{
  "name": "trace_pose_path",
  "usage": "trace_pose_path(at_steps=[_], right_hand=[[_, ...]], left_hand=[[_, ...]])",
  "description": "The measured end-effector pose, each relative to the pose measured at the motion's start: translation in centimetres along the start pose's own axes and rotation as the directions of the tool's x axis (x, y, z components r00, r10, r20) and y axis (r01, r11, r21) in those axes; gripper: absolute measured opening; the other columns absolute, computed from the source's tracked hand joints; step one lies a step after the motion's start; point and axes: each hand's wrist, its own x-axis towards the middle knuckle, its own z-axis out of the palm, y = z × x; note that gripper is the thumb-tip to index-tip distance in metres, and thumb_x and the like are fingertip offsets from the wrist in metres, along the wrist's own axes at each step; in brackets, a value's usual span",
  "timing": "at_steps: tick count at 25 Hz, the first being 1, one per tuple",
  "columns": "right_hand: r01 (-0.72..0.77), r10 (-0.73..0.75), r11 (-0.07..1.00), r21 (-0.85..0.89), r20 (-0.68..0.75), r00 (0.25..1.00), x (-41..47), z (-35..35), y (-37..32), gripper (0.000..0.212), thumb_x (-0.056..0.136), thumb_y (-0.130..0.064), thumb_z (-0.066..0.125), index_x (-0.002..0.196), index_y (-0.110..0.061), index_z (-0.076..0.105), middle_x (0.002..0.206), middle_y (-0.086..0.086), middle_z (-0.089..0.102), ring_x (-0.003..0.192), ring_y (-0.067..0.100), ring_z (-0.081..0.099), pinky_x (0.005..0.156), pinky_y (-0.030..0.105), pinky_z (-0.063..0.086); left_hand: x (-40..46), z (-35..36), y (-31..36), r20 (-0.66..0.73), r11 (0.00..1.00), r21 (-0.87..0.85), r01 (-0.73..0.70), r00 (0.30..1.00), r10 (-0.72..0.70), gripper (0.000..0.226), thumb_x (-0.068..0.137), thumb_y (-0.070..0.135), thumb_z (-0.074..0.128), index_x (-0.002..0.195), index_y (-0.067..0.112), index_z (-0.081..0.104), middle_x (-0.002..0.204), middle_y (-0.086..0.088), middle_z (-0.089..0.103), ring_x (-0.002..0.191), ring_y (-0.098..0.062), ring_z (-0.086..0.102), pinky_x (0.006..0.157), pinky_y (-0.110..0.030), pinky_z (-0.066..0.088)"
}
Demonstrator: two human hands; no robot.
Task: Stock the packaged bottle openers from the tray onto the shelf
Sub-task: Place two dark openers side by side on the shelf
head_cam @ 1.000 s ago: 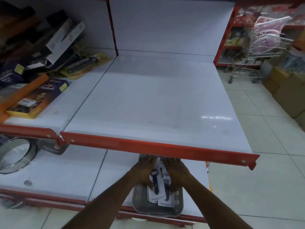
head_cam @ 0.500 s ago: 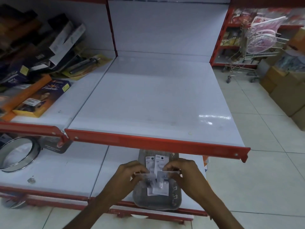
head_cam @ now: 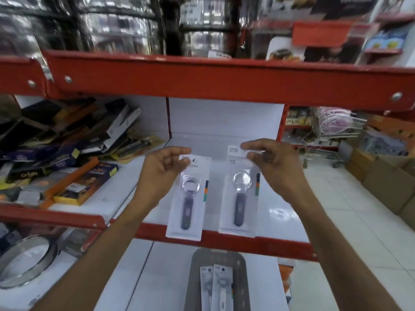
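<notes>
My left hand (head_cam: 161,169) pinches the top of one packaged bottle opener (head_cam: 188,205), a dark-handled opener on a white card. My right hand (head_cam: 272,167) pinches the top of a second packaged bottle opener (head_cam: 239,198). Both packs hang side by side above the front part of the white shelf (head_cam: 280,212), their lower ends over its red front edge. Below, on the lower shelf, the grey tray (head_cam: 195,277) holds more packaged openers (head_cam: 214,288).
Boxed goods (head_cam: 67,167) lie piled on the shelf section to the left. A red shelf beam (head_cam: 224,79) crosses overhead. A round metal sieve (head_cam: 24,261) sits lower left. Cardboard boxes (head_cam: 386,185) and a wire cart (head_cam: 332,129) stand on the tiled floor to the right.
Both hands lifted from the tray up to shelf height, each now holding a separate pack held apart. The camera view tilted upward, bringing the upper shelf beam into view.
</notes>
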Motion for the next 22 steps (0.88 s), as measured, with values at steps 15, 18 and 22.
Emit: trace_pose_path(at_steps=[15, 18, 22], right_hand=[[0.092, 0.319, 0.844, -0.528, 0.632, 0.706, 0.7, 4.4, 8.5, 0.059, 0.081, -0.051, 0.068, 0.130, -0.020, 0.057, 0.141, 0.002, 0.054, 0.126, 0.022, 0.050, 0.105, 0.032, 0.038], [0.073, 0.293, 0.853, -0.517, 0.589, 0.753, -0.4, 4.6, 8.3, 0.065, 0.077, -0.055, 0.070, 0.133, -0.024, 0.055, 0.145, 0.001, 0.050, 0.130, 0.020, 0.048, 0.106, 0.030, 0.035], [0.141, 0.244, 0.830, -0.540, 0.577, 0.779, -1.3, 5.2, 8.0, 0.064, 0.076, -0.059, 0.068, 0.129, -0.025, 0.059, 0.141, 0.002, 0.055, 0.123, 0.021, 0.053, 0.100, 0.030, 0.039]], left_hand=[[3.6, -1.9, -9.3, 0.655, 0.750, 0.635, -0.187, 0.644, -0.394, 0.090, 0.056, 0.078, 0.070, 0.138, 0.047, 0.050, 0.160, 0.015, 0.031, 0.149, 0.000, 0.015, 0.123, -0.029, 0.015], [2.6, -1.5, -9.2, 0.660, 0.754, 0.616, -0.230, 0.672, -0.334, 0.088, 0.056, 0.080, 0.069, 0.136, 0.050, 0.050, 0.159, 0.015, 0.035, 0.147, -0.001, 0.026, 0.122, -0.030, 0.021], [1.9, -1.1, -8.8, 0.655, 0.752, 0.609, -0.251, 0.694, -0.299, 0.074, 0.064, 0.069, 0.078, 0.132, 0.053, 0.052, 0.156, 0.017, 0.040, 0.143, -0.004, 0.035, 0.120, -0.029, 0.026]])
